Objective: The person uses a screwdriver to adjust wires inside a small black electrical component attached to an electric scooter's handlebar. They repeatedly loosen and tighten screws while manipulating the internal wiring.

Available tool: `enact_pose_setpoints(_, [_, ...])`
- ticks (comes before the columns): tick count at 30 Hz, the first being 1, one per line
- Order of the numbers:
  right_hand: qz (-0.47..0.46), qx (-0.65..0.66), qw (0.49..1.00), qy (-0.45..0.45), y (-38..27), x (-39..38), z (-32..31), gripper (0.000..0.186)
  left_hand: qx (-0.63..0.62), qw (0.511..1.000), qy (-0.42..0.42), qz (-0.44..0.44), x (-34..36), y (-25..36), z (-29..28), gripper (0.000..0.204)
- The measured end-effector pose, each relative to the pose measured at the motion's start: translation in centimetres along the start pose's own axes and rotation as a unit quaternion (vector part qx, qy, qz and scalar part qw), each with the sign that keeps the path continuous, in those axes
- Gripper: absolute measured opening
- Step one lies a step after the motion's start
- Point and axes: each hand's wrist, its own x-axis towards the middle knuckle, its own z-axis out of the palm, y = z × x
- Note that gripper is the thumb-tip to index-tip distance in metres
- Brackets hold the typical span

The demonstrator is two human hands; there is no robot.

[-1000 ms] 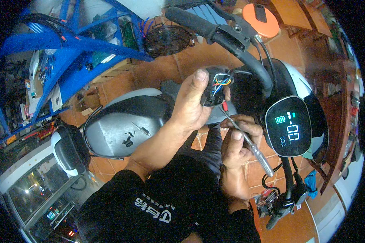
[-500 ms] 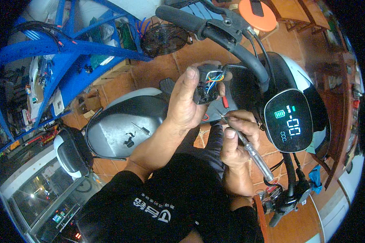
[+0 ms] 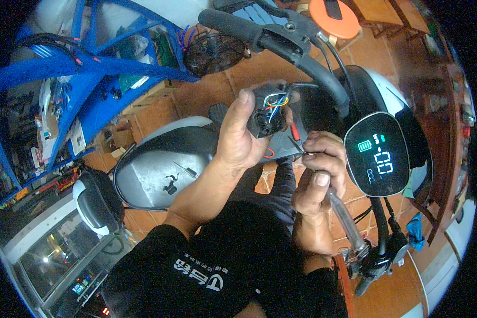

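One dark handlebar (image 3: 326, 79) curves beyond the left fingertips, while a lit display (image 3: 377, 153) sits right of the right fingers. The right hand (image 3: 323, 161) curls closed around a clear-handled pointed tool (image 3: 347, 220), its tip showing ahead of the fingers, apparently for fine control. Between thumb and fingers, the left hand (image 3: 241, 130) grips a small black housing (image 3: 270, 124), seemingly turned so its open side faces up. A red piece (image 3: 295, 132) hangs between both hands' fingers; thin coloured wires (image 3: 276, 105) lie exposed inside the housing, beside the left thumb.
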Motion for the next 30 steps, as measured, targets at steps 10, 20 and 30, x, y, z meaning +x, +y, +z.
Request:
enact_pose_setpoints(10, [0.218,-0.060,0.969,-0.097,1.0,-0.4,1.4,0.027,0.074,0.995,-0.042,0.054,0.1,-0.4,-0.4,0.060])
enact_pose_setpoints(20, [0.376,-0.057,0.920,-0.097,0.5,1.2,2.7,0.018,0.216,0.969,-0.014,0.121,0.6,-1.0,-1.2,0.078])
enact_pose_setpoints(30, [0.337,-0.039,0.938,-0.072,1.2,1.5,3.2,0.020,0.258,0.954,0.020,0.151,1.2,-1.0,-1.1,0.070])
